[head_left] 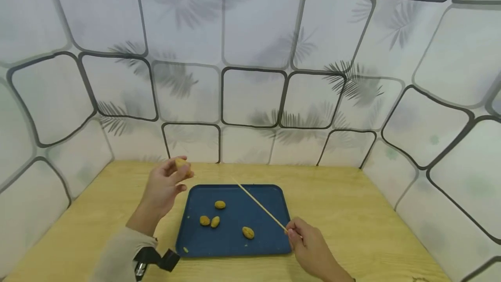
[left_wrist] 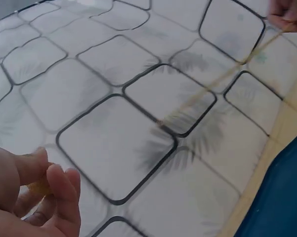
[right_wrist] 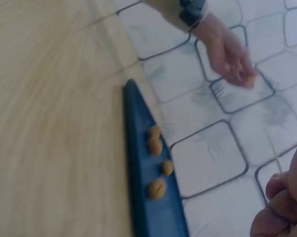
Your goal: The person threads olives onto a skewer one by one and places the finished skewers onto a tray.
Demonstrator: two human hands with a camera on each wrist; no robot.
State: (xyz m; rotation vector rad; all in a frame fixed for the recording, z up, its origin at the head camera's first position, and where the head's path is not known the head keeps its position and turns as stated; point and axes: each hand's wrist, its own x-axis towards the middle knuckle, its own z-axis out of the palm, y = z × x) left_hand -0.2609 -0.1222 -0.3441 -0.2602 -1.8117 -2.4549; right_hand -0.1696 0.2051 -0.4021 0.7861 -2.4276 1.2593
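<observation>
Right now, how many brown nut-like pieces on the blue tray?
4: a back piece, a left piece, its right neighbour, and a front piece right of centre. None looks hidden.

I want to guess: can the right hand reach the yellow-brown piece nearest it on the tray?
Probably yes: the right hand is near and nothing covers the piece, though the fingers hold a stick.

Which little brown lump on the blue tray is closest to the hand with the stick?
The lump farthest right on the tray is nearest the right hand, which holds the stick; the other three lie farther left.
</observation>
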